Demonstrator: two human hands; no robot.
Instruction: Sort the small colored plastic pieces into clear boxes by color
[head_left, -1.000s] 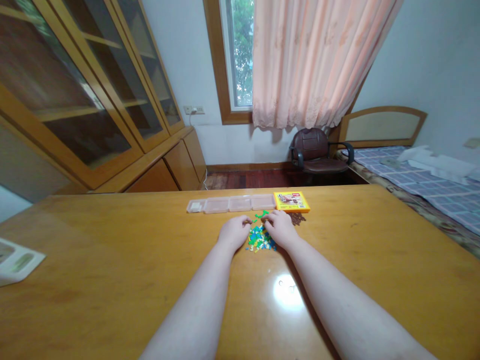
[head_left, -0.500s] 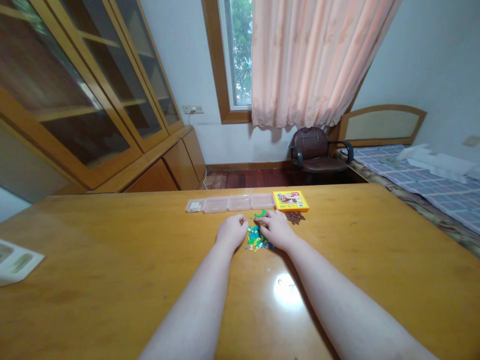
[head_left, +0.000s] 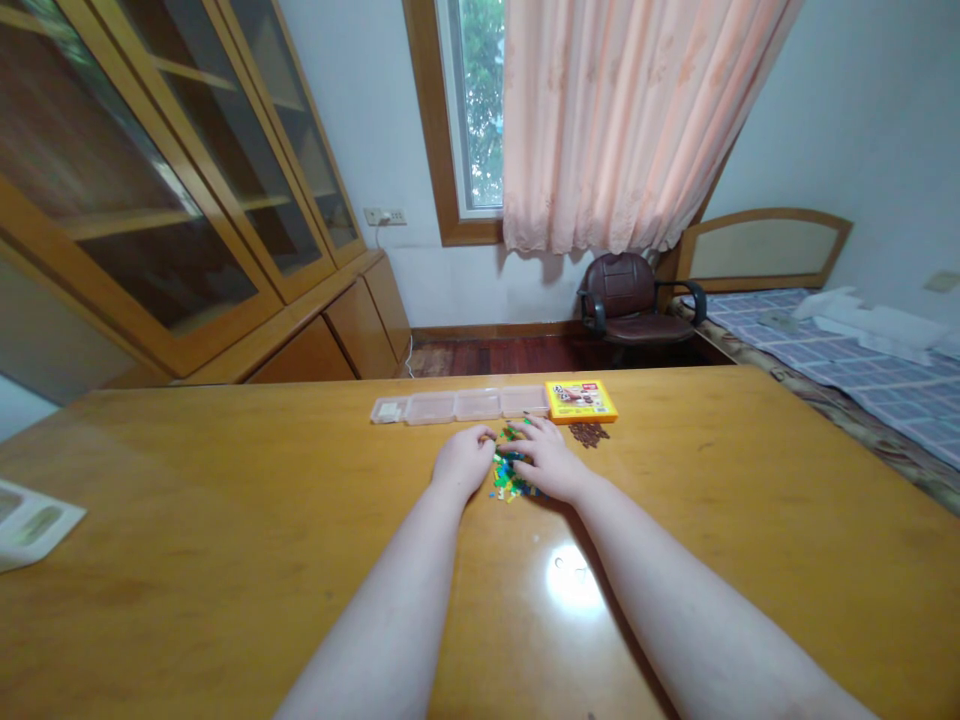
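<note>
A pile of tiny building bricks [head_left: 508,481] in green, blue, yellow and white lies on the wooden table [head_left: 300,560]. Over its right part my right hand [head_left: 550,463] spreads its fingers, the tips reaching leftward among the bricks; nothing shows in its grasp. Left of the pile rests my left hand [head_left: 463,464], its fingers curled in; what they hold, if anything, is hidden. To the right, past my right hand, is a heap of small brown pieces [head_left: 589,435]. Behind it stands a yellow box [head_left: 583,401] with a printed picture.
Clear plastic trays [head_left: 478,404] run in a row behind the pile, left of the box. A white plastic object [head_left: 37,525] sits at the table's left edge. Beyond the table are a brown office chair [head_left: 630,300], a bed [head_left: 870,350] and a glass-door cabinet [head_left: 225,180].
My right hand has moved slightly left over the pile, and its fingers have opened out. My left hand has stayed nearly in place.
</note>
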